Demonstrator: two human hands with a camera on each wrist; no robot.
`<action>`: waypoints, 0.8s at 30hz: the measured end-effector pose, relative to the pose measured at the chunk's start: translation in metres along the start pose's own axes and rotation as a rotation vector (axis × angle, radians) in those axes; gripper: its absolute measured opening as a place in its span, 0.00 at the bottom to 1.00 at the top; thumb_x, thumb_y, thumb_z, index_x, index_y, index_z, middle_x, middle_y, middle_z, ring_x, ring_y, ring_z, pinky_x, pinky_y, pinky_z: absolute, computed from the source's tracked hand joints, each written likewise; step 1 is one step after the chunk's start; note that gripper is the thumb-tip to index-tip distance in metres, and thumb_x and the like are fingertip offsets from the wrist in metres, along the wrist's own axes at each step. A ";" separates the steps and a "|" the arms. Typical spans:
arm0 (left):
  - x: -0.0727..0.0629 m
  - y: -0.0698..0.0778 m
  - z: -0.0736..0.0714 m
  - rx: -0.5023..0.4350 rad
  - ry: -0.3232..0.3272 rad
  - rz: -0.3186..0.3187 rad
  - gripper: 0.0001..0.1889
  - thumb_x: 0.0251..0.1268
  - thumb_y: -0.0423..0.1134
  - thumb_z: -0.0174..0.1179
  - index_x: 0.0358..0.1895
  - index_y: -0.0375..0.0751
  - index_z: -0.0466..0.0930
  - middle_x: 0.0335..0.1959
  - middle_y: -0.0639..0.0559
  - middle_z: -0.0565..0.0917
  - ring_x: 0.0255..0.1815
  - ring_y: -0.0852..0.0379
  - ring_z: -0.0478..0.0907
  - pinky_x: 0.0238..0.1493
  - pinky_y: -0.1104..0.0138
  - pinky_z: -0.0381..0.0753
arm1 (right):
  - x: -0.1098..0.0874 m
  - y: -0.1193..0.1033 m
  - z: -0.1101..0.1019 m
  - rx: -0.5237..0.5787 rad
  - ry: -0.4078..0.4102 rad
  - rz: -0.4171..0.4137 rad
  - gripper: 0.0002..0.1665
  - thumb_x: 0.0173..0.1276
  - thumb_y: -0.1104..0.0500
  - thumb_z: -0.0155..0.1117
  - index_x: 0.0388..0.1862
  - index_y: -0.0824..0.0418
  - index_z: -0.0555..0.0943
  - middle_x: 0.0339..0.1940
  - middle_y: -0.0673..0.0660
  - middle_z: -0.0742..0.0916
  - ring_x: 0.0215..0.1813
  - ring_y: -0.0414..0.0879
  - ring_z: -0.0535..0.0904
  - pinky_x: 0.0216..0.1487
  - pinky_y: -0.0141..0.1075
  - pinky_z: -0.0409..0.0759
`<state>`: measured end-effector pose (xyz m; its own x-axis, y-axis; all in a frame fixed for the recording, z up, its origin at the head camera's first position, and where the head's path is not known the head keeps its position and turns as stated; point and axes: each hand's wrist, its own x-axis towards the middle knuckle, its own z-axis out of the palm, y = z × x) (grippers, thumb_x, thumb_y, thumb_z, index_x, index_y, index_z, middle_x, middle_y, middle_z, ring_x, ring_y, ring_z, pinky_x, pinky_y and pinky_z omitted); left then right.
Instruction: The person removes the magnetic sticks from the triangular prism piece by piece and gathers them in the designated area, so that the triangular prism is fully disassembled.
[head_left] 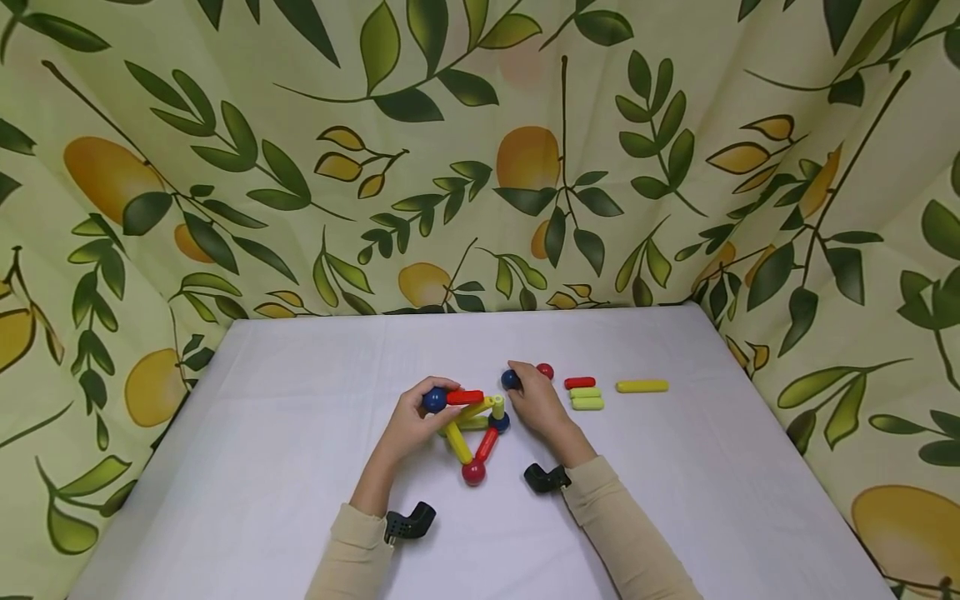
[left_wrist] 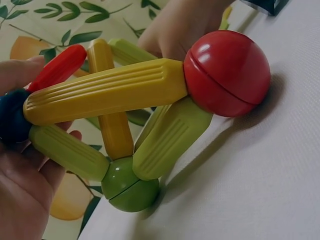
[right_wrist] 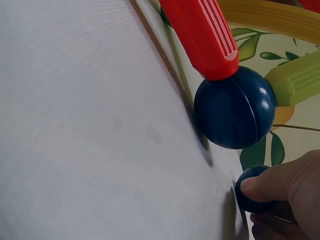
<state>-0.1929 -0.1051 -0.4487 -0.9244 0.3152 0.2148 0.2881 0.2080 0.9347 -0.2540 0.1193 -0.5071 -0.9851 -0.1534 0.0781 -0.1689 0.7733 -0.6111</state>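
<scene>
Left hand (head_left: 417,421) gripped the upper blue ball (head_left: 434,400) of the rod frame (head_left: 474,423), which sat between the hands. Its top red rod (head_left: 467,397) pointed from there toward the right hand (head_left: 542,407); a long yellow rod (head_left: 459,444) sloped down toward the person, to a red ball (head_left: 473,472). Right hand pinched a separate blue ball (head_left: 511,380) at the table (head_left: 300,400). Right of it, loose rods (head_left: 586,393) lay lengthwise left-right.

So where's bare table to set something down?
Bare: the table between its left edge and the left hand, and between the loose yellow stick and the right edge. Crowded: around the frame in the left hand, and where short sticks lie right of the right hand.
</scene>
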 end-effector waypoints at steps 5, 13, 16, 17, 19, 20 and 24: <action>0.000 -0.001 -0.005 -0.024 -0.045 0.066 0.18 0.62 0.28 0.59 0.55 0.30 0.73 0.56 0.34 0.78 0.59 0.42 0.73 0.60 0.68 0.74 | -0.005 -0.001 -0.003 -0.009 0.007 -0.008 0.31 0.65 0.63 0.62 0.67 0.61 0.69 0.65 0.60 0.76 0.67 0.54 0.70 0.65 0.47 0.71; -0.001 0.000 -0.013 -0.072 -0.092 0.090 0.20 0.61 0.23 0.56 0.57 0.23 0.69 0.55 0.30 0.76 0.60 0.37 0.72 0.60 0.78 0.68 | -0.022 -0.006 -0.019 0.014 0.043 -0.063 0.30 0.65 0.62 0.62 0.67 0.60 0.69 0.65 0.59 0.76 0.67 0.54 0.70 0.65 0.49 0.70; -0.001 0.002 -0.014 -0.059 -0.097 0.084 0.19 0.62 0.23 0.56 0.57 0.24 0.70 0.55 0.31 0.77 0.60 0.37 0.72 0.60 0.79 0.69 | -0.030 -0.008 -0.025 0.071 0.038 -0.083 0.29 0.66 0.61 0.62 0.66 0.59 0.70 0.64 0.58 0.77 0.63 0.54 0.75 0.61 0.48 0.75; -0.001 0.002 -0.014 -0.055 -0.097 0.078 0.19 0.62 0.24 0.56 0.57 0.24 0.70 0.55 0.31 0.77 0.60 0.37 0.72 0.60 0.79 0.69 | -0.032 -0.008 -0.026 0.091 0.037 -0.092 0.28 0.66 0.61 0.62 0.65 0.58 0.71 0.63 0.57 0.77 0.61 0.53 0.76 0.59 0.47 0.76; -0.001 0.003 -0.014 -0.055 -0.100 0.068 0.19 0.62 0.24 0.56 0.56 0.24 0.71 0.56 0.32 0.77 0.61 0.37 0.71 0.60 0.78 0.69 | -0.036 -0.009 -0.028 0.142 0.040 -0.123 0.26 0.66 0.61 0.62 0.63 0.59 0.73 0.61 0.57 0.79 0.58 0.52 0.78 0.56 0.45 0.79; -0.001 0.003 -0.014 -0.055 -0.102 0.060 0.18 0.62 0.24 0.56 0.56 0.25 0.71 0.56 0.32 0.77 0.61 0.37 0.71 0.59 0.78 0.69 | -0.038 -0.010 -0.028 0.171 0.045 -0.147 0.25 0.65 0.62 0.62 0.62 0.60 0.74 0.60 0.57 0.79 0.57 0.52 0.79 0.55 0.45 0.79; -0.002 0.004 -0.014 -0.053 -0.110 0.039 0.18 0.63 0.25 0.56 0.56 0.25 0.72 0.57 0.32 0.76 0.62 0.38 0.71 0.59 0.78 0.70 | -0.044 -0.010 -0.027 0.260 0.061 -0.279 0.23 0.64 0.65 0.63 0.59 0.64 0.75 0.55 0.60 0.82 0.56 0.53 0.80 0.53 0.44 0.80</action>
<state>-0.1936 -0.1177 -0.4410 -0.8788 0.4226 0.2216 0.3072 0.1456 0.9405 -0.2094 0.1350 -0.4827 -0.9039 -0.2927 0.3120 -0.4245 0.5236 -0.7387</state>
